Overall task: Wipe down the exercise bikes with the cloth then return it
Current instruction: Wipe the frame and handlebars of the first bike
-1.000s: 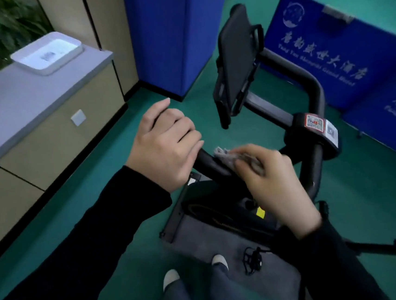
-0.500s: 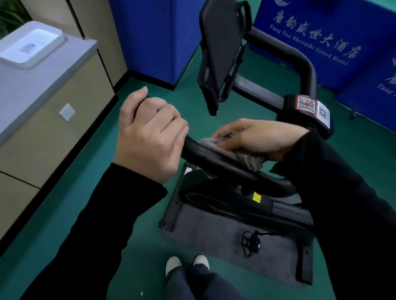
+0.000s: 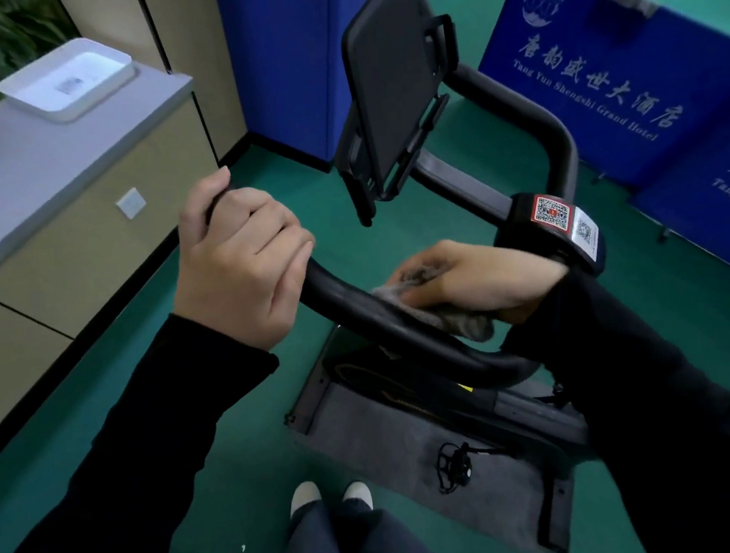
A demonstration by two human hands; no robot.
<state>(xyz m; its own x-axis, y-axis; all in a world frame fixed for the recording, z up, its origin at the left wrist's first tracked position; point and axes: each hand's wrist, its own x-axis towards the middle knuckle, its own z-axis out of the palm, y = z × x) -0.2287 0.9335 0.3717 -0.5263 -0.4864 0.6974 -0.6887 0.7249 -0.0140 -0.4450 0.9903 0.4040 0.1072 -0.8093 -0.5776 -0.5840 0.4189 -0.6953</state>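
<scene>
A black exercise bike fills the middle of the view, its curved handlebar [image 3: 352,300] running from left to right. My left hand [image 3: 237,266] grips the left end of that handlebar. My right hand [image 3: 466,277] holds a grey cloth [image 3: 456,318] pressed against the bar just right of centre, the cloth hanging a little below my fingers. Above the bar stands the black tablet holder [image 3: 394,90]. A QR-code sticker [image 3: 553,213] sits on the bike's stem pad.
A grey counter [image 3: 31,165] with beige cabinet fronts runs along the left, carrying a white tray [image 3: 68,82]. Blue partitions [image 3: 629,72] with white lettering stand behind and to the right. The bike rests on a grey mat [image 3: 415,445] on green floor.
My right hand has turned and slid the cloth along the bar, its forearm now coming in from the right. The view has shifted slightly; my left hand keeps its grip.
</scene>
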